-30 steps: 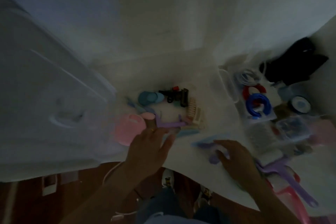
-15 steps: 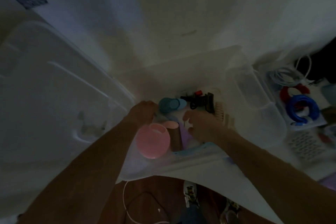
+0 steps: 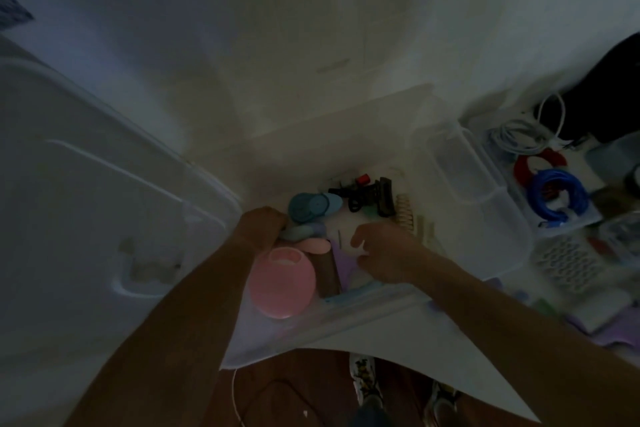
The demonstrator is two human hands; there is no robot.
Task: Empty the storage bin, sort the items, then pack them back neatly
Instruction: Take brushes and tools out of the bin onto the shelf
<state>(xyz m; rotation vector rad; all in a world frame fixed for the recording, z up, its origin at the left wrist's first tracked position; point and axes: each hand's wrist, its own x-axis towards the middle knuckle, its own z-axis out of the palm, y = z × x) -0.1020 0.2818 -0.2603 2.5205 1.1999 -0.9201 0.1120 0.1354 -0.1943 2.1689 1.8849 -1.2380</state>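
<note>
**A:** From my remote seat, the head view: a clear storage bin (image 3: 460,184) on a white table (image 3: 433,357), both forearms reaching into it. What do you read for the left hand (image 3: 261,227)?

**B:** Curled, at the bin's left inner side. Its fingers close round a pale blue-grey item (image 3: 299,230); I cannot tell what that item is. Just below the hand lies a round pink lid-like piece (image 3: 282,282), leaning on the near wall.

**A:** And the right hand (image 3: 384,253)?

**B:** Inside the bin, near its middle, fingers bent over a lilac flat piece (image 3: 343,263). The dim light keeps me from seeing whether it pinches the piece or only rests there: I cannot tell.

**A:** Contents beyond the hands?

**B:** A teal round cap (image 3: 306,206), touching a paler blue disc; a black clip-like object with a red knob (image 3: 372,192); a beige comb-like piece (image 3: 407,213) at the right.

**A:** Outside the bin?

**B:** To the right, a white cable bundle (image 3: 519,139), a red ring (image 3: 538,163) and a blue coil (image 3: 559,196), close together. At far left, a large translucent lid (image 3: 86,201), tilted.
</note>
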